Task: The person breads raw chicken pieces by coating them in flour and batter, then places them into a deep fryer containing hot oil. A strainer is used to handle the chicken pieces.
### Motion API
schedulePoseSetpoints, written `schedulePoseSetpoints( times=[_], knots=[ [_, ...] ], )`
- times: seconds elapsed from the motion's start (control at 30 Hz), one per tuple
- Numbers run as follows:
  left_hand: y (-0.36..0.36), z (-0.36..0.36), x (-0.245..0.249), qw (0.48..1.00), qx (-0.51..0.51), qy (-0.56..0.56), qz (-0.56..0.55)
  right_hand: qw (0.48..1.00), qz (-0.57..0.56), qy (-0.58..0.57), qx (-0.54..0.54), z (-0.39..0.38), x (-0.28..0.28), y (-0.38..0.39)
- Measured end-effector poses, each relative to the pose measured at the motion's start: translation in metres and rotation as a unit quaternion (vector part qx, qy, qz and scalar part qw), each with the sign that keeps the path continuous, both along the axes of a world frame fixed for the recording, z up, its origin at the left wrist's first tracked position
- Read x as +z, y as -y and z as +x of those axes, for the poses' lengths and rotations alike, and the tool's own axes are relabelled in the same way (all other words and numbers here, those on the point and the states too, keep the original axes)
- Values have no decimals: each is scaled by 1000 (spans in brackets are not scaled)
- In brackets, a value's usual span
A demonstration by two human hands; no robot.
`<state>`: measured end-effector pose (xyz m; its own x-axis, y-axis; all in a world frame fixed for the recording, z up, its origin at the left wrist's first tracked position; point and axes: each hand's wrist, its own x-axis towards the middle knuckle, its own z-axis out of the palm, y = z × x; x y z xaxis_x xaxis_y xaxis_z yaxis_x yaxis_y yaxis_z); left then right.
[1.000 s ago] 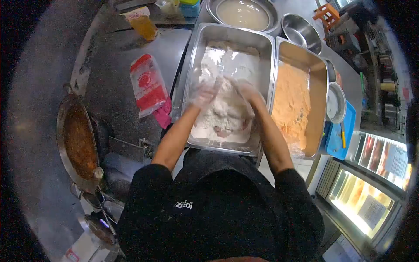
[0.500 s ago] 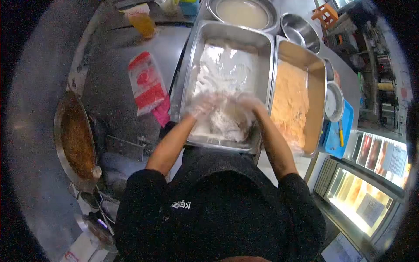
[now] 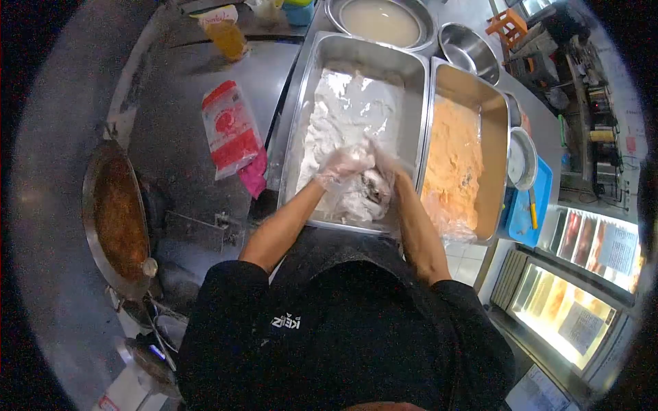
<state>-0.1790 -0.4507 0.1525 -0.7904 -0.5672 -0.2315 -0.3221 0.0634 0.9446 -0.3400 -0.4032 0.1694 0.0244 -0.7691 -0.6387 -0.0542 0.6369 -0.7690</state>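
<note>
My left hand (image 3: 346, 164), in a clear plastic glove, curls its fingers over the front half of a deep steel pan (image 3: 413, 89) of white flour (image 3: 322, 130). Whatever lies in those fingers is hidden by the floury glove. Close beside it, my right hand (image 3: 388, 166), gloved too, is turned inward with its fingers smeared by motion. Just below both hands lies a flour-coated lump (image 3: 360, 198) with a dark patch showing through.
To the right stands a second pan (image 3: 500, 151) of orange coating. Behind are a basin of cloudy liquid (image 3: 380, 22) and a steel bowl (image 3: 469, 49). A red-and-white bag (image 3: 229, 130) lies on the left counter, near a wok (image 3: 120, 205) of brown oil.
My hands have come closer together over the flour. The left has shifted right and curled its fingers, the right has turned inward, and the lump's dark patch now shows.
</note>
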Motion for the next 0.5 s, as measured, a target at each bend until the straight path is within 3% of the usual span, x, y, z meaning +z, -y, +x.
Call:
schedulePoseSetpoints(
  times=[0.03, 0.07, 0.1, 0.17, 0.2, 0.23, 0.27, 0.3, 0.33, 0.37, 0.43, 0.5],
  knots=[
    [-1, -1, 0, 991, 74, -112, -25, 997, 40, 40, -60, 11, 52, 0],
    [-3, -2, -5, 977, 104, -183, 33, 987, -146, -55, 24, 4, 26, -3],
    [-3, -4, -10, 954, 134, -254, 90, 927, -326, -149, 107, -13, -20, -3],
    [5, 6, 12, 876, 94, -353, 315, 856, -224, -384, 264, 3, 56, -5],
    [6, 12, 19, 863, 83, -364, 340, 918, -211, -262, 208, -6, 33, -7],
    [5, 21, 10, 877, 84, -345, 323, 960, -193, -134, 149, -21, -6, -10],
    [5, 29, -4, 899, 86, -318, 288, 966, -179, -128, 136, -20, -8, -13],
    [6, 36, -25, 948, 95, -239, 185, 966, -160, -156, 131, -22, -10, -14],
    [11, 43, -67, 997, 72, -35, 23, 966, -141, -178, 121, -20, -6, -14],
    [16, 54, -142, 978, -4, 179, -105, 969, -124, -186, 104, -16, -8, -14],
    [2, 27, -16, 907, 8, 393, -151, 980, -81, -170, 61, -7, -21, -12],
    [4, 24, -45, 949, -57, 274, -145, 990, -22, -137, 18, 6, -27, -7]
  ],
)
